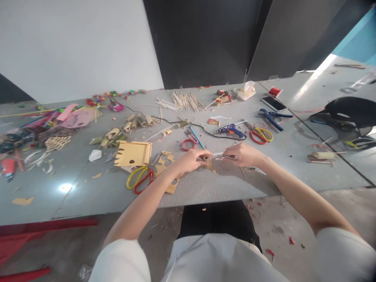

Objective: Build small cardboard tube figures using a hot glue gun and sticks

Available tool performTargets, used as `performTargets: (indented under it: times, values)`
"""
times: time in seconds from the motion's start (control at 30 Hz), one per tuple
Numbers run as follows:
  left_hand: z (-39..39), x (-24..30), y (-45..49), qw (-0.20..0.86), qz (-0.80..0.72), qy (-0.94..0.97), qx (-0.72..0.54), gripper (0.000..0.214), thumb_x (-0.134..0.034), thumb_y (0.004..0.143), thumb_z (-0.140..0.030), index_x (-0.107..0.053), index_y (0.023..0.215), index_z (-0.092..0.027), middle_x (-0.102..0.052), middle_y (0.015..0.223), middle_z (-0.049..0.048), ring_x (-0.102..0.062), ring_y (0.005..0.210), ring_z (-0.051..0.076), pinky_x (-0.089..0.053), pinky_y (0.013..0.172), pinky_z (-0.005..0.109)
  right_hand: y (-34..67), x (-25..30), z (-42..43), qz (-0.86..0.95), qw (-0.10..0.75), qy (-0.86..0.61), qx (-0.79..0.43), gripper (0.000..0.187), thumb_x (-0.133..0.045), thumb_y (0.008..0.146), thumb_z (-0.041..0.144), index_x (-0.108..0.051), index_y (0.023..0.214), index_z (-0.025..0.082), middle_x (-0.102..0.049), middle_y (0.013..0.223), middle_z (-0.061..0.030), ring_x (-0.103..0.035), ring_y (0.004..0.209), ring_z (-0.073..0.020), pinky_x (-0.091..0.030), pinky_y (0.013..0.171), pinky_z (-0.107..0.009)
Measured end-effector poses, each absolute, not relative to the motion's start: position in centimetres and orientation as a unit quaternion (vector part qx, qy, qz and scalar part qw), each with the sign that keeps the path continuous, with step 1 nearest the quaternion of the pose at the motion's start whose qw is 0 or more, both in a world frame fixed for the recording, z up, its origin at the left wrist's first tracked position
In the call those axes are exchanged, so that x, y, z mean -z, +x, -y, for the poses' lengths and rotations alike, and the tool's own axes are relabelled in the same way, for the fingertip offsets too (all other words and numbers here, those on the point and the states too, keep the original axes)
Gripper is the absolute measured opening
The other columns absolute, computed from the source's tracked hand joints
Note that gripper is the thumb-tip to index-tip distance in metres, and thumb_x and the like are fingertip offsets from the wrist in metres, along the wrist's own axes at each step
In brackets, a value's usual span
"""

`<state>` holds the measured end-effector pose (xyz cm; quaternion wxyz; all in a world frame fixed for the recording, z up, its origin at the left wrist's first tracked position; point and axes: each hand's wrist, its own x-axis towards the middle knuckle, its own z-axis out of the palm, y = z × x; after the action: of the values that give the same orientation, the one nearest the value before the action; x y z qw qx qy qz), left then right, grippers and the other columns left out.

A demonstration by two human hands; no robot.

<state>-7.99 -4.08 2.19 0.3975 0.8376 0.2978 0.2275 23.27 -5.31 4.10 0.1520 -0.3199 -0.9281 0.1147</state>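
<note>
My left hand (194,160) is closed around a small tan tube piece (206,158), likely cut bamboo, low over the table's front part. Just right of it, my right hand (239,154) pinches a thin white strip (217,155) whose near end comes close to the tube. Whether strip and tube touch is too small to tell. Behind my left hand lie a red tape ring (188,144) and a blue pen-like stick (196,137). A tan cardboard sheet with round holes (166,166) lies partly under my left forearm.
Yellow-and-red scissors (141,178) lie left by a notched tan box (133,153). Behind my right hand are a blue glue gun (230,130), second scissors (261,135) and blue pliers (273,118). Bamboo pieces (138,122), thin sticks (188,100) and a phone (273,103) lie farther back.
</note>
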Motion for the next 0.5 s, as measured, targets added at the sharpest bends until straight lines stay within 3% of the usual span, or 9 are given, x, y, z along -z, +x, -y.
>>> performTargets:
  times: [0.1,0.17,0.33,0.43,0.5]
  values:
    - [4.3,-2.2,-8.1,0.386,-0.312,0.838,-0.228,0.032,-0.081,0.093,-0.029,-0.074,0.125,-0.029,-0.079,0.111,0.0045,-0.074,0.106,0.021,-0.053,0.101,0.036,23.7,-3.5,6.2,0.914,0.162,-0.364,-0.072,0.032,-0.055,0.109,0.043,-0.075,0.119,0.02,-0.067,0.066,-0.0014,-0.054,0.059,-0.0164,-0.03,0.064,-0.031]
    - [4.3,-2.2,-8.0,0.371,-0.312,0.843,-0.232,0.024,-0.082,0.093,-0.033,-0.075,0.115,-0.027,-0.079,0.11,0.0045,-0.073,0.106,0.021,-0.052,0.101,0.036,24.0,-3.4,6.8,0.915,0.159,-0.366,-0.055,0.031,-0.052,0.11,0.041,-0.074,0.118,0.019,-0.067,0.066,-0.0015,-0.054,0.058,-0.0164,-0.029,0.064,-0.032]
    - [4.6,-1.9,-7.5,0.381,-0.311,0.835,-0.248,0.025,-0.081,0.093,-0.037,-0.075,0.115,-0.025,-0.079,0.117,0.0052,-0.073,0.109,0.022,-0.054,0.101,0.037,23.9,-3.1,7.4,0.937,0.144,-0.317,-0.033,0.028,-0.052,0.109,0.033,-0.076,0.106,0.021,-0.078,0.094,-0.0076,-0.062,0.07,-0.0162,-0.031,0.065,-0.031]
    - [4.7,-1.7,-7.4,0.393,-0.314,0.828,-0.248,0.026,-0.081,0.094,-0.036,-0.075,0.117,-0.026,-0.079,0.12,0.0053,-0.074,0.11,0.021,-0.056,0.101,0.037,23.0,-2.6,7.7,0.946,0.143,-0.286,-0.044,0.026,-0.057,0.104,0.029,-0.077,0.119,0.024,-0.081,0.103,-0.0062,-0.065,0.072,-0.016,-0.033,0.065,-0.029]
    - [4.6,-1.5,-7.4,0.389,-0.315,0.828,-0.252,0.025,-0.081,0.094,-0.035,-0.075,0.117,-0.027,-0.079,0.119,0.0048,-0.075,0.109,0.021,-0.056,0.101,0.037,22.3,-2.2,8.0,0.952,0.122,-0.279,-0.037,0.036,-0.059,0.102,0.026,-0.074,0.134,0.028,-0.083,0.103,-0.004,-0.066,0.071,-0.0162,-0.032,0.064,-0.029]
